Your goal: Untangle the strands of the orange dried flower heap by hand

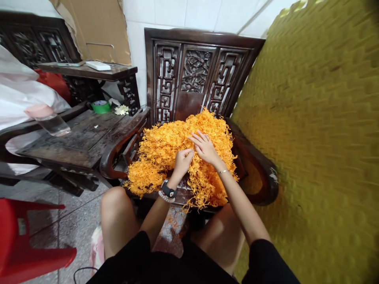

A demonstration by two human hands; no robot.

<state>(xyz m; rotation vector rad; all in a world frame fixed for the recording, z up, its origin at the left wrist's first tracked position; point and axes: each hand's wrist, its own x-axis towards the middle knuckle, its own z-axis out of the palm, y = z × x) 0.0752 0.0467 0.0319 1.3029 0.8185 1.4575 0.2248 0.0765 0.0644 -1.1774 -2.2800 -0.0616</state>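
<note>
A large heap of orange, frilly artificial-looking flower pieces (160, 146) covers the seat of a dark carved wooden chair (194, 103). Over the middle of the heap, my left hand (182, 163) is closed, thumb and forefinger pinched together. Whatever sits in that pinch is too small to make out. Just right of it and almost touching, my right hand (206, 150) has its fingers stretched out and spread above the orange pieces. I see nothing held in it for certain. A smaller clump (143, 177) of the same pieces lies at the heap's front left.
To the left, a wooden side table (79, 138) bears a bottle with a pink lid (51, 120), a roll of green tape (101, 107) and pale flowers (121, 110). A red plastic stool (26, 240) stands lower left. A yellow textured panel (314, 126) rises along the right.
</note>
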